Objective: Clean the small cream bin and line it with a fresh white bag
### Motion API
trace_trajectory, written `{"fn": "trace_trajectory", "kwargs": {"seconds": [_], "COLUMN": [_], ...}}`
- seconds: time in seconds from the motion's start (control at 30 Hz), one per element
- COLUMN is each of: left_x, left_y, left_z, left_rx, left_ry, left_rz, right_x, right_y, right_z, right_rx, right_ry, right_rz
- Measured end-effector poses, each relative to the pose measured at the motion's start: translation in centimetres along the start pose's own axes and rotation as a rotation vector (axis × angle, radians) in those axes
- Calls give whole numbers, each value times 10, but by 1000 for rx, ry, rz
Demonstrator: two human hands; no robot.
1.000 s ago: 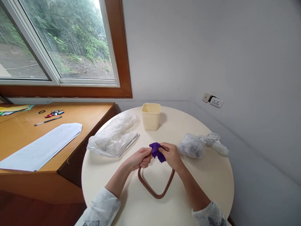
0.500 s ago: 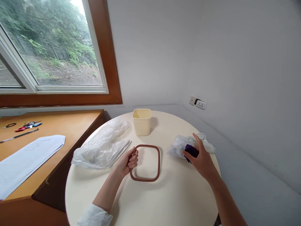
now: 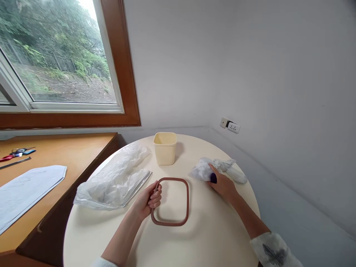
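Observation:
My left hand [image 3: 150,199] is closed around the left side of a thin brown ring [image 3: 187,200], shaped like a square with rounded corners. It tilts over the table, and its middle is open. On the right, my right hand [image 3: 224,186] is closed over a small dark purple bundle [image 3: 213,178], partly hidden by the fingers; its kind is unclear. Against that hand's fingertips lies a crumpled white plastic bag [image 3: 201,169], with more of its plastic spreading behind the hand. Behind the ring stands a cream square bin [image 3: 165,154], upright and open at the top.
A large clear plastic bag [image 3: 111,181] lies flattened on the left of the round cream table [image 3: 194,248]. Left of it, a wooden desk [image 3: 83,148] holds white paper [image 3: 30,189] and scissors [image 3: 19,152]. Walls and a socket [image 3: 233,127] bound the back and right.
My right hand has moved slightly left and closed further over the purple bundle, covering more of it. My left hand still holds the ring. The whole view has shifted a little.

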State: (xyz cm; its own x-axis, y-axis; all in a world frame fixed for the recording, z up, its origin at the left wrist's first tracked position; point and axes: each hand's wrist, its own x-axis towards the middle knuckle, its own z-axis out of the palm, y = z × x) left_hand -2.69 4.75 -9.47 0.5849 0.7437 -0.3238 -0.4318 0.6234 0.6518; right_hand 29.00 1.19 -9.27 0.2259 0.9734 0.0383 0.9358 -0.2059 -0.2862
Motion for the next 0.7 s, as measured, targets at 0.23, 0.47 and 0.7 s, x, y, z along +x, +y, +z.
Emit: {"fn": "trace_trajectory", "kwargs": {"seconds": [0.23,0.47,0.7], "left_x": [6,10,12], "left_y": [-2,-3,-4], "left_z": [-8,-15,-16], "left_rx": [-92,-120,-140], "left_ry": [-29,7,14], "left_rz": [-39,-19,-26], "right_x": [83,118,91], "right_y": [-24,-44,-24], "right_z": [17,23,18], "right_rx": [39,282,774], "right_ry": [25,69,-65], "right_rz": [22,22,57]}}
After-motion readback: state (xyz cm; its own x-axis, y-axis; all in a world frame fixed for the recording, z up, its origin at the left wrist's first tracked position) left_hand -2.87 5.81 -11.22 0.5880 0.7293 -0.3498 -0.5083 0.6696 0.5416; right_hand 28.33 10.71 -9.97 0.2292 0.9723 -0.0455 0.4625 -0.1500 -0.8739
